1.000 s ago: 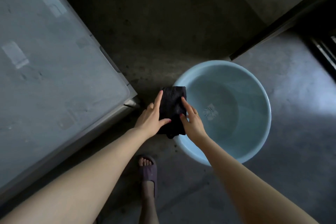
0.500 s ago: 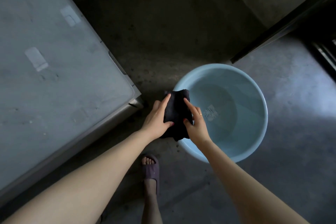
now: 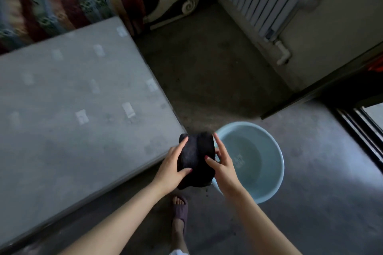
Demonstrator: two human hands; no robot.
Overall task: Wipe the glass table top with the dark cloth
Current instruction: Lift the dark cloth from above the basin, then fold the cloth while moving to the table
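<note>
Fingers of both hands are wrapped on the cloth (image 3: pixel 195 159), and that's a two-handed hold in mid-air! Left hand (image 3: pixel 171 172) takes the cloth's left edge, index finger stretched up along that side, thumb (image 3: pixel 184 171) pressed across the front near the lower part. Right hand (image 3: pixel 222 166) takes the right edge, fingers long and only loosely curled, thumb (image 3: pixel 209 160) laid on the front face. Neither hand is fisted; both are half-closed flat against the fabric. Cloth is folded into a thick dark bundle, long axis running away from the person, far end rounded and pointing toward the room's far corner, near end drooping below the palms. Relative to the basin (image 3: pixel 275 151), the cloth hangs just to its left, overlapping the near-left rim, above the floor (image 3: pixel 207 80). Table (image 3: pixel 62 109) lies left of the basin, its near corner just beside the left hand; the cloth is off the glass. A sandalled foot (image 3: pixel 179 207) stands on the floor below the cloth, left of the basin.
</note>
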